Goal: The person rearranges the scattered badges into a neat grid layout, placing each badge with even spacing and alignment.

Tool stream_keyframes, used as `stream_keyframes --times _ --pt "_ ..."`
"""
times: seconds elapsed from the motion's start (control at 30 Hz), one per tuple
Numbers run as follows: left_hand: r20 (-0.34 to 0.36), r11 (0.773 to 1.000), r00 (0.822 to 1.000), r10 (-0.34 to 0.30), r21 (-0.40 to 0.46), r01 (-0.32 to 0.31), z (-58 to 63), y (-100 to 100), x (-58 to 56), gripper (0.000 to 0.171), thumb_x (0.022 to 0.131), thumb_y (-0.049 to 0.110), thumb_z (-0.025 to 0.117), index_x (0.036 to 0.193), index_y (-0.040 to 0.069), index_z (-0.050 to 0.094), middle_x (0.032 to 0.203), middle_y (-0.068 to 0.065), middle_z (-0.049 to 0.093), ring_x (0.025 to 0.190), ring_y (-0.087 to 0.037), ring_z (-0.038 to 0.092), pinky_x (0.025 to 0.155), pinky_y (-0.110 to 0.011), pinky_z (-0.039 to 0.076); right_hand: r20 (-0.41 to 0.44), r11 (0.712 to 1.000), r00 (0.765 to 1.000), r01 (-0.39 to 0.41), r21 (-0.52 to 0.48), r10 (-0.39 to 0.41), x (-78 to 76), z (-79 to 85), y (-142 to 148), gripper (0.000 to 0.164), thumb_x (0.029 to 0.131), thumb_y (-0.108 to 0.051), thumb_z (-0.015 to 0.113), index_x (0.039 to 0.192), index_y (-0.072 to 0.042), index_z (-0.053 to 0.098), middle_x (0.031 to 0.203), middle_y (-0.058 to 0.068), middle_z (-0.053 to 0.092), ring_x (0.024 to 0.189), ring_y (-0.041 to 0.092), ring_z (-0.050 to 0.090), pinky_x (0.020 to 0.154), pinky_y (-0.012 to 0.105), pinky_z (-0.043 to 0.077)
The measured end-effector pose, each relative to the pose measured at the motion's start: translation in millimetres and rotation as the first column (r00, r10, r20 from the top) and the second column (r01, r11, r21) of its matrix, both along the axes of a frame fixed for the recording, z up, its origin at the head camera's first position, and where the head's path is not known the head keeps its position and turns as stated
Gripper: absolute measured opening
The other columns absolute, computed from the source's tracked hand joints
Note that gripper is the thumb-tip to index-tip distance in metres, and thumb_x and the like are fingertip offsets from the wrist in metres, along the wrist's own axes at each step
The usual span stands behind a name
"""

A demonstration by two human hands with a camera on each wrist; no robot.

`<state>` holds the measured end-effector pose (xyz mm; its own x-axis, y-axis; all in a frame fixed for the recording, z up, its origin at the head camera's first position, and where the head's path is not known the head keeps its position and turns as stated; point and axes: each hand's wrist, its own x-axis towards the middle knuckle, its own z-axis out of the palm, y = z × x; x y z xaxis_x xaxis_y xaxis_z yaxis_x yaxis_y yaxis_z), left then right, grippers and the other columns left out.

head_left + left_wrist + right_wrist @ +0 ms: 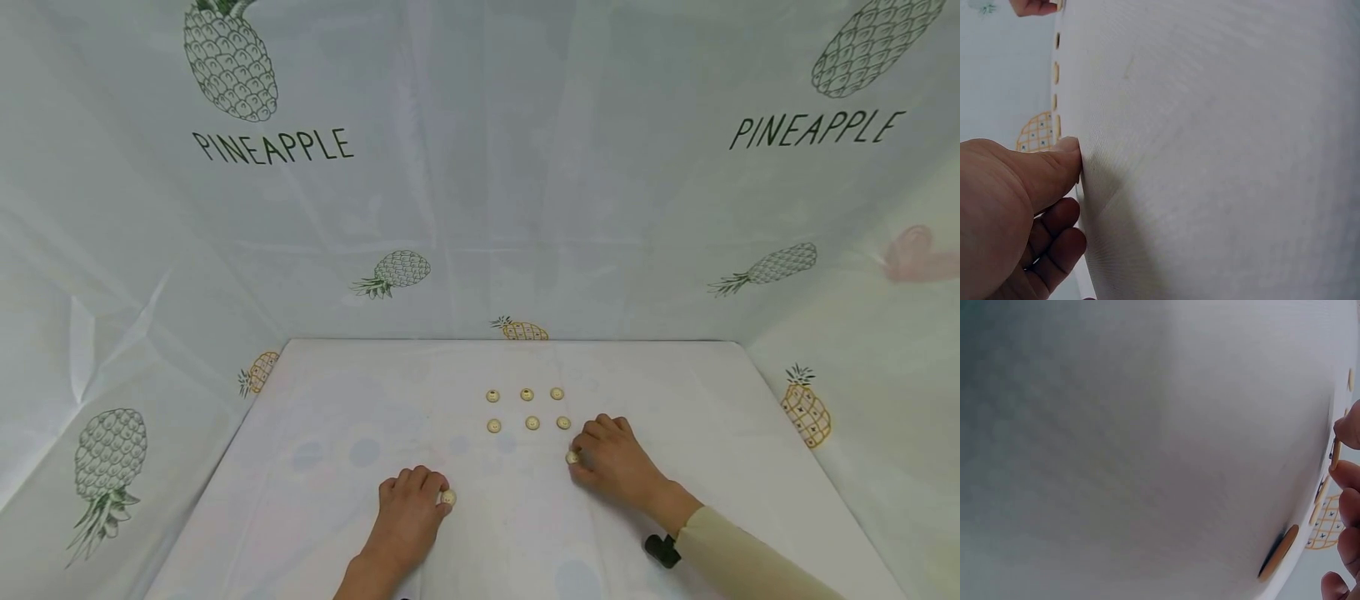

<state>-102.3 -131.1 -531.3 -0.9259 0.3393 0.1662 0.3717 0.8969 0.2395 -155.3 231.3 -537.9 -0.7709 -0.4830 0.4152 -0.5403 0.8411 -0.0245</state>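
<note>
In the head view my left hand is low over the white table, with a round, pale wooden button pinched between thumb and fingers. The left wrist view shows the curled thumb and fingers of that hand; its button is mostly hidden there. Farther right, my right hand pinches another wooden button by its edge, close to the tabletop. Seen from the right wrist, this button stands on edge between thumb and finger. Beyond the hands, similar buttons lie in two rows of three.
A white sheet printed with pineapples hangs behind and beside the white table. A black object sits at the right wrist by the pale sleeve.
</note>
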Motion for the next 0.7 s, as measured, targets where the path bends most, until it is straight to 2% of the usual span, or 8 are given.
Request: stream_keyframes --times 0.3,0.7 --pt "0.029 1.000 1.000 0.005 0.017 -0.005 -1.0 -0.9 -0.9 0.027 0.090 0.027 0.084 0.105 0.020 0.062 0.107 0.006 0.058 0.099 -0.017 0.053 0.093 -0.052 0.043 -0.010 1.000 1.000 -0.021 -0.019 0.021 -0.6 -0.7 -2.2 0.021 0.078 -0.026 0.090 0.086 -0.021 0.071 0.087 -0.009 0.061 0.084 0.011 0.045 0.081 0.038 0.039" --pt "0.019 1.000 1.000 0.003 0.029 -0.004 -2.0 -1.1 0.1 0.027 0.090 0.026 0.084 0.103 0.021 0.062 0.107 0.006 0.058 0.099 -0.017 0.053 0.093 -0.052 0.043 0.067 1.000 0.998 0.016 0.002 -0.016 -0.6 -1.3 -1.8 0.016 0.083 -0.028 0.087 0.089 -0.021 0.075 0.090 -0.010 0.063 0.087 0.012 0.048 0.084 0.039 0.041"
